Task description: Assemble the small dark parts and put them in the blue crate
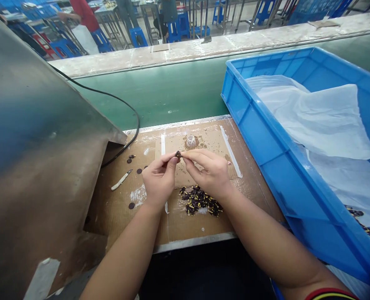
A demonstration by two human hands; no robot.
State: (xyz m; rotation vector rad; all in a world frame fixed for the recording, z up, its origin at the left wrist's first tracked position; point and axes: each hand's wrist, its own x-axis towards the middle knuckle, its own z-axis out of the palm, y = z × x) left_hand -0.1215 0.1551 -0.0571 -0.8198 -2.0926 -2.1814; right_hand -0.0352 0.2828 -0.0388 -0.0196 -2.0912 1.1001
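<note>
My left hand pinches a small dark part between thumb and fingertips above the cardboard. From the other side my right hand closes its fingertips on the same part, so both hands meet on it. Its exact kind is too small to make out. Below my right hand lies a pile of small black-and-yellow parts. Beyond the hands a small clear dome-shaped piece stands on the wet-looking cardboard. To the left are a knife with a pale handle and several dark round discs.
A large blue crate lined with white sheeting stands at the right. A metal housing rises at the left, with a black cable looping from it. Behind the cardboard runs a green belt. People and blue stools are farther back.
</note>
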